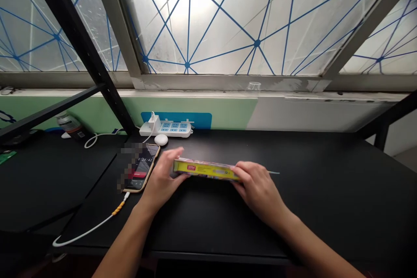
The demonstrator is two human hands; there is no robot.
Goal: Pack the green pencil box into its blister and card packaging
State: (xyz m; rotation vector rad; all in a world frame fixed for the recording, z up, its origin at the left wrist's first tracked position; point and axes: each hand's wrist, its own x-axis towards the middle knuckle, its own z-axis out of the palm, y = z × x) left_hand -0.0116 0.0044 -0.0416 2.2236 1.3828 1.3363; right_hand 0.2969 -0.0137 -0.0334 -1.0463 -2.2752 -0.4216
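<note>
Head view looked down on a long yellow box [205, 169] lying lengthwise across the black bench [325, 195], directly ahead of the person. The left hand [163, 178] gripped its left end and the right hand [259, 186] wrapped over its right end, so the hands were apart with the box clamped between them. Its upper side was brightly printed, with a small red label near the left end. Whether it touched the bench could not be told. A thin grey rod [273, 172] stuck out just past the right hand.

Just beside the left hand lay a phone [140, 169] in a tan case, its lit screen partly blurred. A white cable [97, 226] with an orange wrap ran from it toward the bench's front edge. Farther back sat a white power strip [166, 128] with a charger [153, 122] plugged in, and a round white object [160, 140] lay in front of it. A bottle [68, 124] stood off to the left, below a frosted window [195, 17] crossed by blue lines.
</note>
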